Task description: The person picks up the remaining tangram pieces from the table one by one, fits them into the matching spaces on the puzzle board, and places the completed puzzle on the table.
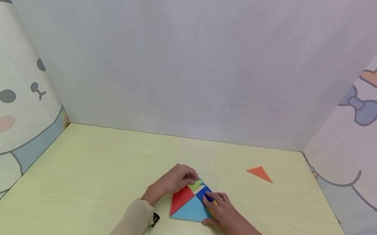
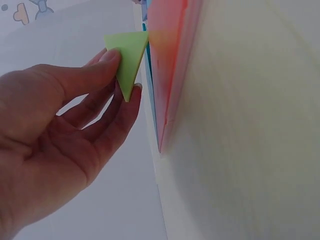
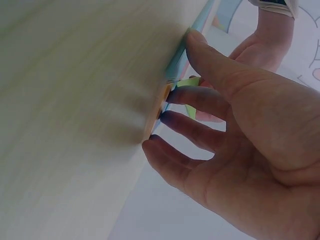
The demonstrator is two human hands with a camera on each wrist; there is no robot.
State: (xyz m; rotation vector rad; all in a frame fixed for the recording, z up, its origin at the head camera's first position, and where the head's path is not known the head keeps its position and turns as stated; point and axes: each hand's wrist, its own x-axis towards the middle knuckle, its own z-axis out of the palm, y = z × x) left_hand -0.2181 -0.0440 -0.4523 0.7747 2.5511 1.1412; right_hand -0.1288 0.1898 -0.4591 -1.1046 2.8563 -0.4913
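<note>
My left hand (image 1: 176, 180) pinches a green tangram triangle (image 2: 131, 57) between thumb and fingers, tilted up above the far part of a tangram puzzle. In the head view, a red triangle (image 1: 181, 200), a light blue triangle (image 1: 191, 210) and a dark blue piece (image 1: 201, 193) lie together in the puzzle. A bit of a yellow piece (image 1: 215, 203) shows under my right hand (image 1: 229, 218). Its fingertips rest on the dark blue piece and along the puzzle's right side, while the thumb (image 3: 202, 45) touches the near edge by the light blue triangle.
An orange triangle (image 1: 260, 173) lies apart on the light wooden table (image 1: 103, 169), behind and to the right of the puzzle. A plain pale wall (image 1: 195, 63) stands at the back, with cartoon-printed panels (image 1: 10, 82) on both sides.
</note>
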